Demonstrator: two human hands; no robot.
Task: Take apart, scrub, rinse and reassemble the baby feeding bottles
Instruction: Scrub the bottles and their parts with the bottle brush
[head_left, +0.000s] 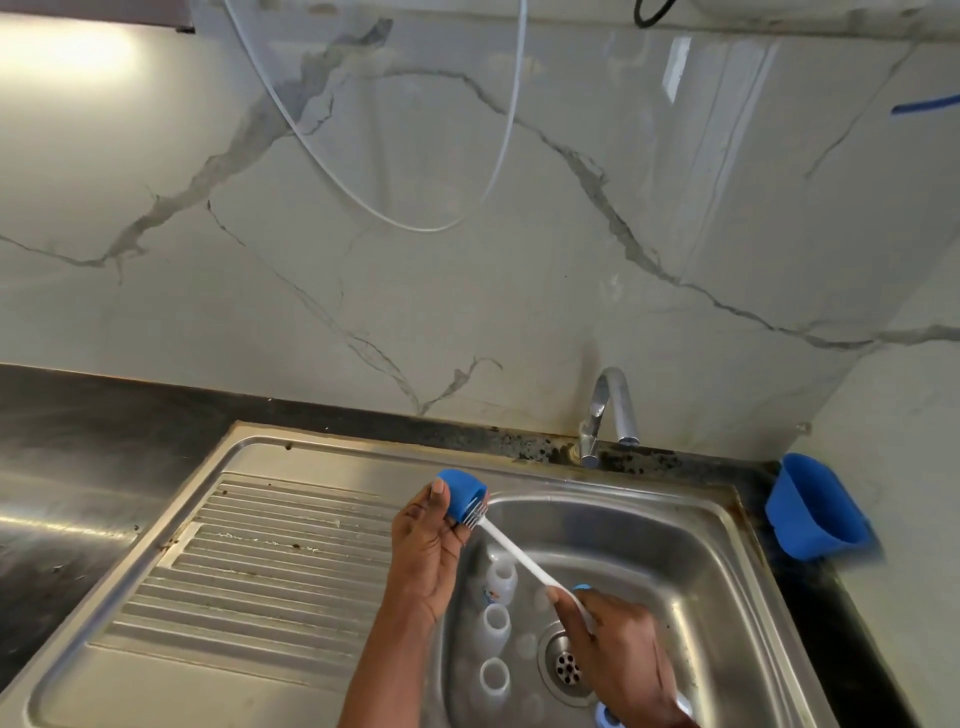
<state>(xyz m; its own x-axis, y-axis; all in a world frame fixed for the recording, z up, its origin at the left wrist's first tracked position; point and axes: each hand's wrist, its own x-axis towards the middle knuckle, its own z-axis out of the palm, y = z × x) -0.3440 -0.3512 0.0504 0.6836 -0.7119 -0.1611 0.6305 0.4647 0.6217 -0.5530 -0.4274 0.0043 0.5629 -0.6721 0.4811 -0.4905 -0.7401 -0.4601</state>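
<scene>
From the head camera, the left hand (426, 551) is raised over the near-left edge of the sink (701, 571) and pinches a blue cap (461, 493) between its thumb on top and its fingers curled underneath, with the cap's open end turned toward the right hand. The right hand (618, 654) is lower and nearer the person, its fingers curled round the handle of a white brush (524, 558). The brush slants up from that hand to the left hand, and its bristle end sits at the mouth of the cap; how far in it goes cannot be told. Between and below the two hands, three clear bottles (496, 629) lie in the basin in a row with their caps off, just beside the left wrist. The drain (567, 665) is directly left of the right hand. A small blue piece (582, 587) shows just behind the right hand's fingers; what it is cannot be told. Left of the left hand lies the ribbed draining board (270, 561). Beyond both hands a chrome tap (610, 410) stands at the back of the sink against the marble wall (519, 322), where a thin clear tube (405, 208) hangs in a loop. Well right of the right hand, a blue tub (815, 509) sits on the dark counter (810, 613).
</scene>
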